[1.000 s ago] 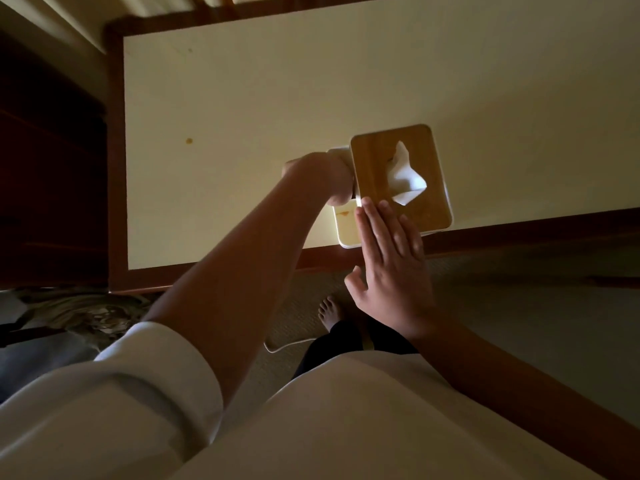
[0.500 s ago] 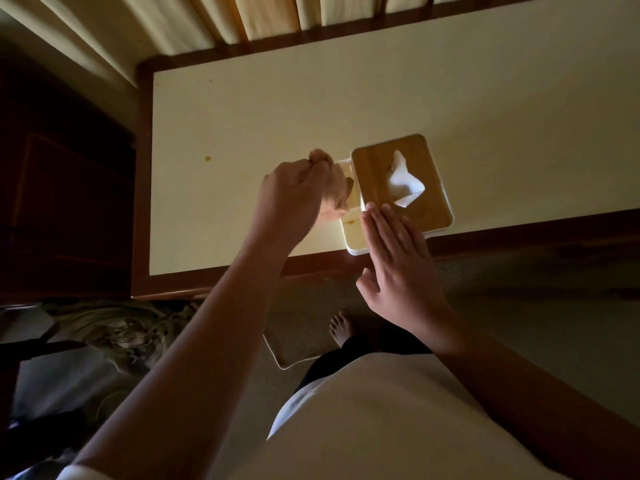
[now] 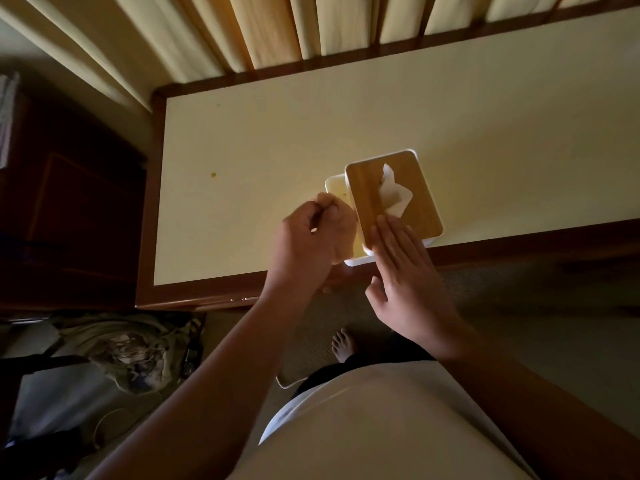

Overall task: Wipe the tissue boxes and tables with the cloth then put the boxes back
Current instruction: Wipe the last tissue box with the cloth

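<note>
My left hand point(image 3: 311, 237) grips a bunched tan cloth point(image 3: 343, 223) against the left side of the white, wooden-lidded tissue box point(image 3: 367, 181) on the cream tabletop point(image 3: 277, 140), while my right hand point(image 3: 408, 282) rests flat on its lid.

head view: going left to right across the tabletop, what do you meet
small yellow-brown spot on the cream tabletop → left hand gripping a bunched tan cloth → white rectangular tissue box with wooden lid; right hand overlaps the box, left out
</note>
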